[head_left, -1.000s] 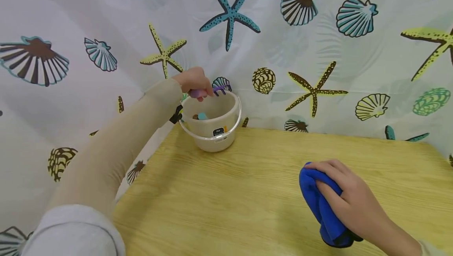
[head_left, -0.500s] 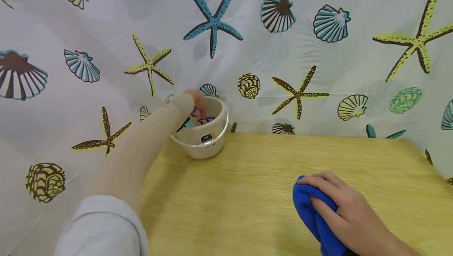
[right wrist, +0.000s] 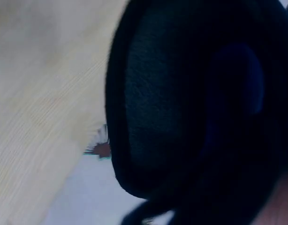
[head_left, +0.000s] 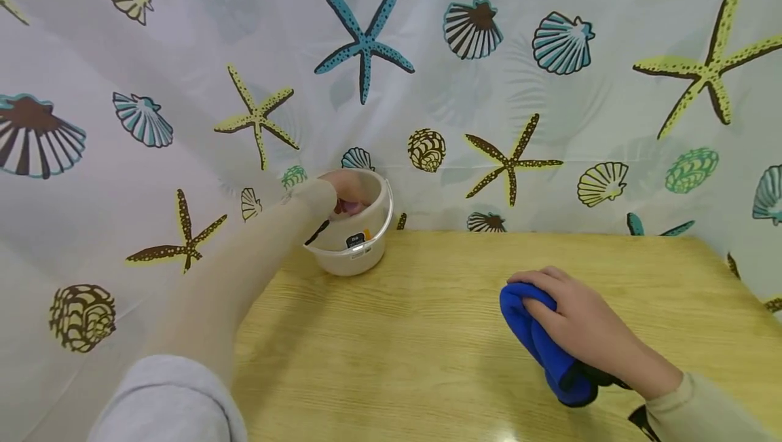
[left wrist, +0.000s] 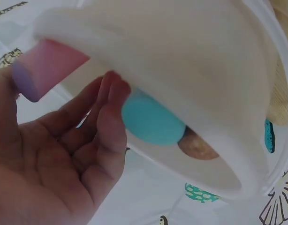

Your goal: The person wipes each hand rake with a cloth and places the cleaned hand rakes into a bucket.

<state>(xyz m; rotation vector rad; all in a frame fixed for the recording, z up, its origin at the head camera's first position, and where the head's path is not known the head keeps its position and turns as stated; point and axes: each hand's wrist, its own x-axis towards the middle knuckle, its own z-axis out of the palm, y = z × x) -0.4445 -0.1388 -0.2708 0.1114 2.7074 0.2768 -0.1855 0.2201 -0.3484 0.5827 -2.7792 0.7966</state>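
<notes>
At the back left of the table stands a white bucket (head_left: 351,265) with a wire handle and a label. My left hand (head_left: 349,185) reaches into its mouth. In the left wrist view, the pink and purple handle (left wrist: 52,68) of a small hand rake lies beside the thumb, while my left hand (left wrist: 64,164) has its fingers spread away from it. The rake's tines are hidden inside the bucket. Over the right part of the table my right hand (head_left: 580,313) grips a folded blue cloth (head_left: 534,330) with a black edge. Dark fabric fills most of the right wrist view.
Inside the bucket lie a turquoise rounded object (left wrist: 151,119) and a brown object (left wrist: 198,144). A white curtain (head_left: 452,96) printed with shells and starfish hangs behind and left of the wooden table (head_left: 415,320).
My left hand has lowered the hand rake into the bucket, and its fingers have come away from the handle. My right hand still grips the cloth. The head view has shifted left.
</notes>
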